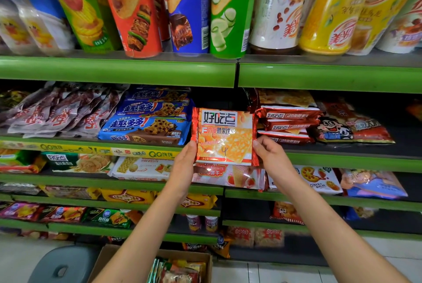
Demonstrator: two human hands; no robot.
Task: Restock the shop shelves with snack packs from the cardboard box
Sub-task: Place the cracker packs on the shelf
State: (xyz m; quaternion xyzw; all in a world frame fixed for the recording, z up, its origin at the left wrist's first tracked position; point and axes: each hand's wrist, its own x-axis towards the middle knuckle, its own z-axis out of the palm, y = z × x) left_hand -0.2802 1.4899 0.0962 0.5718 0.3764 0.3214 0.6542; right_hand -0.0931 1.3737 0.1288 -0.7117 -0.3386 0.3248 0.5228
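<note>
I hold an orange-and-red biscuit pack (225,136) upright in front of the second shelf. My left hand (186,161) grips its lower left edge and my right hand (270,153) grips its lower right edge, thumbs on the front. A "4" is handwritten on the pack. Just right of it, a stack of matching red packs (288,124) lies flat on the shelf. The cardboard box (109,260) stands on the floor below, with several snack packs (180,271) inside.
Green-edged shelves (118,71) fill the view. Tall chip tubes (187,9) and cups stand on the top shelf. Blue cookie packs (148,127) sit left of the held pack. A grey stool (64,264) stands beside the box.
</note>
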